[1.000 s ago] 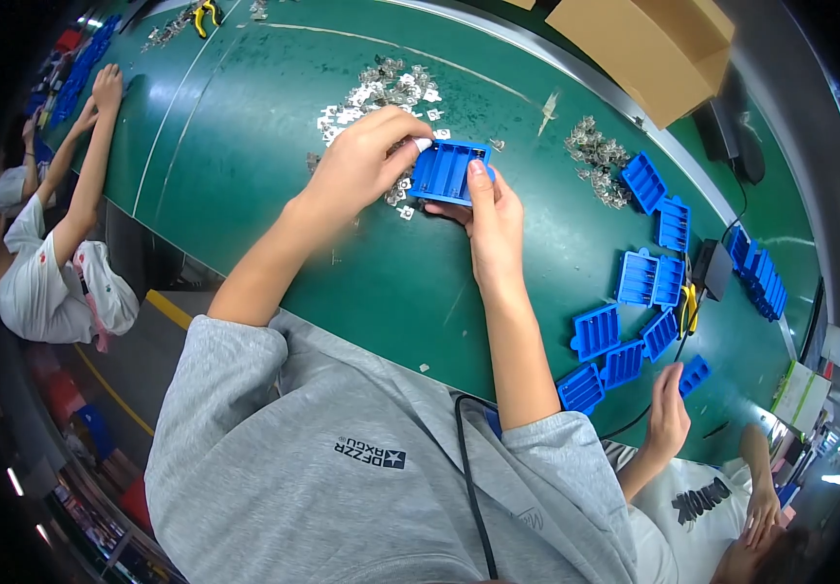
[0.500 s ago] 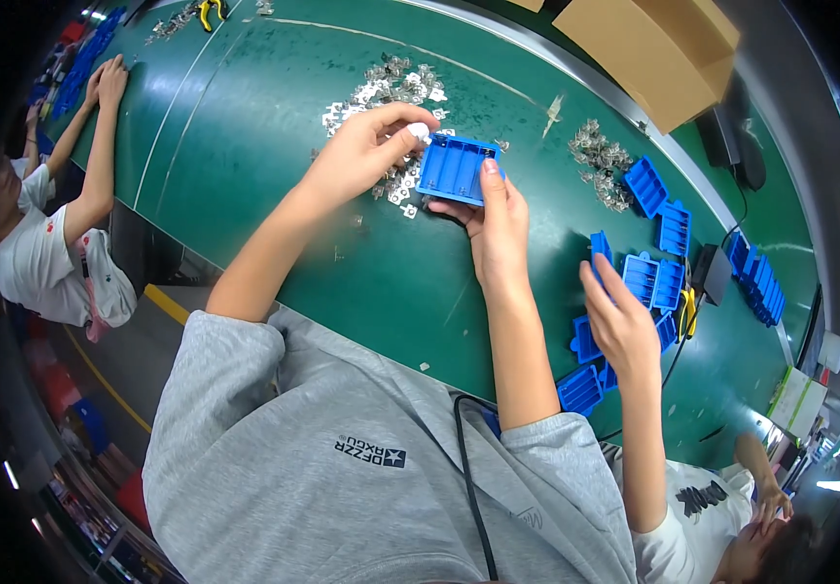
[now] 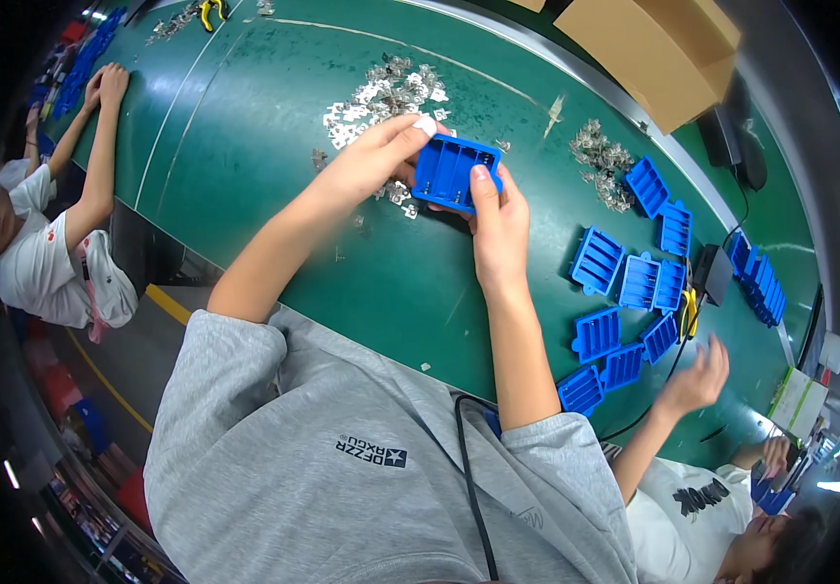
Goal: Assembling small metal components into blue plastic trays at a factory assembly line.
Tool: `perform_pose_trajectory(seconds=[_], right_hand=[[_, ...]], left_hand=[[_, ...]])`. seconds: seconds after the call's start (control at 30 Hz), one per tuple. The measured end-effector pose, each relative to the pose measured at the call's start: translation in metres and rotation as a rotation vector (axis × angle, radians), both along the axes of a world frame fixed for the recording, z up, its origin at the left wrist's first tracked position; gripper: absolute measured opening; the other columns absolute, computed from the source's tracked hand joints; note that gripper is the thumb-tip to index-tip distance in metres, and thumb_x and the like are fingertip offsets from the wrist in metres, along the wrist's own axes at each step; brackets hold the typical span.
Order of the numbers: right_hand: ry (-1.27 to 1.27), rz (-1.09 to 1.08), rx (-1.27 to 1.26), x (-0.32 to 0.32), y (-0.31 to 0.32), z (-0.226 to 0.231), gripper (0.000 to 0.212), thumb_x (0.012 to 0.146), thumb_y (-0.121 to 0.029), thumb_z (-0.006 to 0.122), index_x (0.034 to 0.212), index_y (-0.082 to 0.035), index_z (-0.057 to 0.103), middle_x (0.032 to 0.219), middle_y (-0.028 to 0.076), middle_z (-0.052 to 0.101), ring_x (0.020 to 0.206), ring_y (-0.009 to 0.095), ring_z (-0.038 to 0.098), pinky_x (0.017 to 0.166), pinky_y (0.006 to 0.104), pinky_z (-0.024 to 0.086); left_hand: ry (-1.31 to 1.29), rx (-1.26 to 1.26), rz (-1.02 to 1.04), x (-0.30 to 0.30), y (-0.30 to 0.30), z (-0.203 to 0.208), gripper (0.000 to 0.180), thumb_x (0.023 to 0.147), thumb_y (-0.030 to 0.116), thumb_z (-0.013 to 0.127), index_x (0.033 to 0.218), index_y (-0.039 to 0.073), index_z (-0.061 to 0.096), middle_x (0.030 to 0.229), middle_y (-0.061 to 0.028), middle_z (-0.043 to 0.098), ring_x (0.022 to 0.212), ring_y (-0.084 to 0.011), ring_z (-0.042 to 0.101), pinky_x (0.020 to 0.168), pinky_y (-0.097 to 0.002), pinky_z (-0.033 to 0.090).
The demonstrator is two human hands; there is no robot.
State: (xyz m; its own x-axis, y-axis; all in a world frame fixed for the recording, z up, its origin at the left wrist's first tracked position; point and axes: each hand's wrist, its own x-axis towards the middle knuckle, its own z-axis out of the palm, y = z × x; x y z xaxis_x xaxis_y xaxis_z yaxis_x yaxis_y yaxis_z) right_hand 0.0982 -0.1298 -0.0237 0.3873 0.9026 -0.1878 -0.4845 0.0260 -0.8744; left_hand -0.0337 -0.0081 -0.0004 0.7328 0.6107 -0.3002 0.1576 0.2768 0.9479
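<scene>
Blue trays point(image 3: 634, 282) rt of held tray point(image 3: 454, 172); metal clips point(image 3: 381, 92) behind.

Metal clips point(image 3: 381, 97) perhaps crowding left approach

head cam | above, facing down | close over green table point(image 3: 245, 175) | fisheye

surface: green bench point(image 3: 245, 146) | on it: metal clips point(image 3: 381, 92), blue trays point(image 3: 634, 282), cardboard box point(image 3: 653, 49)
</scene>
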Motion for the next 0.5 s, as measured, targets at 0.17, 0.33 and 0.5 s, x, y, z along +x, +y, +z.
perform_pose_trajectory(seconds=[0.17,0.33,0.5], right_hand=[[-0.238,-0.092,0.04,0.001,-0.004,0.014,0.038,0.095,-0.022,0.06,0.12,0.006,0.054,0.106,0.008,0.061,0.094,0.01,0.056,0.084,0.025,0.046],[-0.261,-0.158,0.057,-0.005,-0.004,0.013,0.039,0.094,-0.02,0.062,0.122,0.006,0.053,0.109,0.007,0.06,0.094,0.011,0.056,0.083,0.025,0.047],[-0.336,-0.209,0.041,-0.017,-0.009,0.014,0.039,0.092,-0.017,0.065,0.122,0.005,0.053,0.106,0.006,0.059,0.089,0.01,0.055,0.078,0.0243,0.048]], left_hand=[[-0.022,0.038,-0.018,0.008,-0.006,-0.002,0.042,0.099,0.039,0.048,0.12,0.003,0.055,0.103,-0.0026,0.059,0.094,-0.0092,0.056,0.084,-0.0262,0.046],[-0.131,0.085,0.059,0.014,-0.018,0.012,0.035,0.099,0.033,0.052,0.115,0.002,0.056,0.097,-0.0003,0.059,0.091,-0.0076,0.054,0.081,-0.0237,0.045],[-0.269,0.147,0.025,0.01,-0.017,-0.002,0.038,0.098,0.036,0.052,0.117,0.003,0.054,0.112,-0.0067,0.059,0.102,-0.0142,0.056,0.092,-0.0302,0.044]])
